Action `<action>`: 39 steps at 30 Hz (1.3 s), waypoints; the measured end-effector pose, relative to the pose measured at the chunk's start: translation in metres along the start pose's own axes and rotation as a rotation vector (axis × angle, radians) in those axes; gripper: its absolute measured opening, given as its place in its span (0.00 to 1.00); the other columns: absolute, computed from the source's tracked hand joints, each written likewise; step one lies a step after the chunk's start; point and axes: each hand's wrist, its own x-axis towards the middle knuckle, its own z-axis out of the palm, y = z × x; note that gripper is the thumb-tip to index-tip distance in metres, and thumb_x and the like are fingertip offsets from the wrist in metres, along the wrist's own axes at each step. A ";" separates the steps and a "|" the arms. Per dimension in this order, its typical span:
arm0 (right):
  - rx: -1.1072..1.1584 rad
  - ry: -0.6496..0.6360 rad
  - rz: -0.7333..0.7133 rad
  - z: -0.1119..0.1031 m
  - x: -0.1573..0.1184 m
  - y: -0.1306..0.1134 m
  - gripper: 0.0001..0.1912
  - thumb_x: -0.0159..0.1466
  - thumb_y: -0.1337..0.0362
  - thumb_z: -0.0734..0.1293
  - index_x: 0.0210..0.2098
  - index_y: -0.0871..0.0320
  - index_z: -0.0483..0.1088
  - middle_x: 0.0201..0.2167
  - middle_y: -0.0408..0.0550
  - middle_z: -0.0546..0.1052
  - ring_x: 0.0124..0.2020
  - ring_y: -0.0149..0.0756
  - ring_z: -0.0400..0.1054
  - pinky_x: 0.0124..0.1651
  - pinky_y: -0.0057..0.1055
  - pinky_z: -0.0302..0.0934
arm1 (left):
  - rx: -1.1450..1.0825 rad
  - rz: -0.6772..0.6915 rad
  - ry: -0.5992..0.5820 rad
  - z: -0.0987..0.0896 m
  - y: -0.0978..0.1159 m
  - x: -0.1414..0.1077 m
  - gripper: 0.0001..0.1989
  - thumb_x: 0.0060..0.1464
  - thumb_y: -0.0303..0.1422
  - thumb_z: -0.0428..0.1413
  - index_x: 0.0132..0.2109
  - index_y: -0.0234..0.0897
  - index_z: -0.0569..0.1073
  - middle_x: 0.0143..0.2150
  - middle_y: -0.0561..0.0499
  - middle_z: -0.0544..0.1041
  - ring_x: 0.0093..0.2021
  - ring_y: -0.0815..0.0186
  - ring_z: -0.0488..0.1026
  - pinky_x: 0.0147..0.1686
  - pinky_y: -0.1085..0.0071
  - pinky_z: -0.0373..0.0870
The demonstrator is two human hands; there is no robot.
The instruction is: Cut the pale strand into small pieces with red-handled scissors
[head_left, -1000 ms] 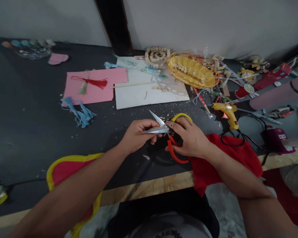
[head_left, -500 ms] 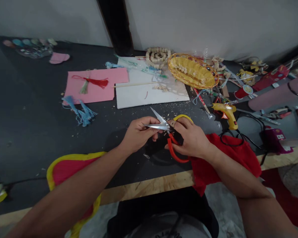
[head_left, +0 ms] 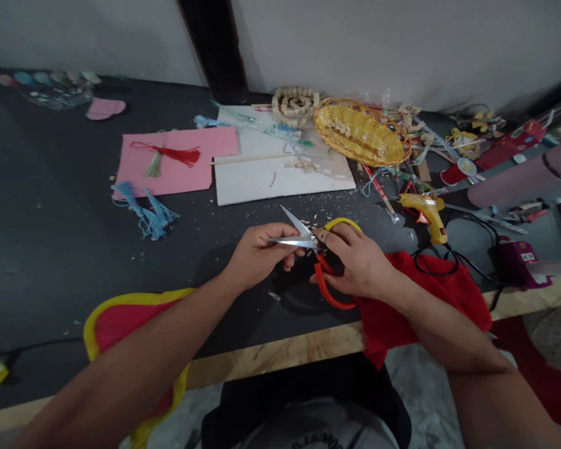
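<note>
My right hand (head_left: pixel 365 265) is wrapped round the scissors (head_left: pixel 325 284), which have one red and one yellow handle loop. Their silver blades stand apart and point left toward my left hand (head_left: pixel 264 252). The fingers of my left hand are pinched together right behind the blades. Whatever they hold is too small and too covered to make out. Small pale bits lie scattered on the dark tabletop around the blade pivot.
A white board (head_left: pixel 285 181) and pink sheet (head_left: pixel 168 168) with tassels lie beyond my hands. A yellow wicker basket (head_left: pixel 362 134) stands at the back. To the right are a yellow glue gun (head_left: pixel 425 215), its cord, and red cloth (head_left: pixel 430 305).
Both hands and the scissors hold almost the same pose. The whole view has shifted slightly, so things on the left appear a little further left.
</note>
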 end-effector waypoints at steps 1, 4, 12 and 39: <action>0.001 0.001 0.009 0.000 0.000 -0.001 0.37 0.58 0.46 0.68 0.59 0.61 0.61 0.48 0.60 0.69 0.51 0.50 0.66 0.52 0.47 0.67 | -0.005 0.004 0.007 0.000 -0.001 0.000 0.06 0.49 0.31 0.61 0.28 0.33 0.74 0.21 0.53 0.74 0.16 0.76 0.66 0.18 0.80 0.65; 0.006 0.005 0.046 -0.001 0.001 -0.002 0.36 0.58 0.46 0.68 0.59 0.61 0.62 0.48 0.59 0.70 0.51 0.50 0.66 0.51 0.46 0.67 | -0.034 0.009 0.033 0.001 -0.005 0.001 0.08 0.47 0.34 0.63 0.31 0.33 0.74 0.24 0.53 0.76 0.18 0.75 0.68 0.19 0.79 0.67; -0.061 -0.012 0.046 -0.004 0.003 -0.003 0.38 0.56 0.43 0.68 0.58 0.60 0.63 0.49 0.58 0.69 0.50 0.51 0.65 0.51 0.47 0.67 | 0.028 0.017 0.028 0.000 -0.001 0.000 0.03 0.47 0.28 0.61 0.28 0.32 0.75 0.20 0.54 0.73 0.17 0.76 0.67 0.20 0.80 0.67; -0.046 -0.016 0.003 -0.004 0.003 0.001 0.39 0.56 0.41 0.68 0.58 0.59 0.63 0.49 0.58 0.68 0.51 0.51 0.64 0.53 0.48 0.65 | 0.012 -0.005 -0.024 -0.002 -0.006 0.001 0.02 0.47 0.27 0.60 0.29 0.32 0.75 0.22 0.54 0.75 0.17 0.76 0.67 0.20 0.80 0.65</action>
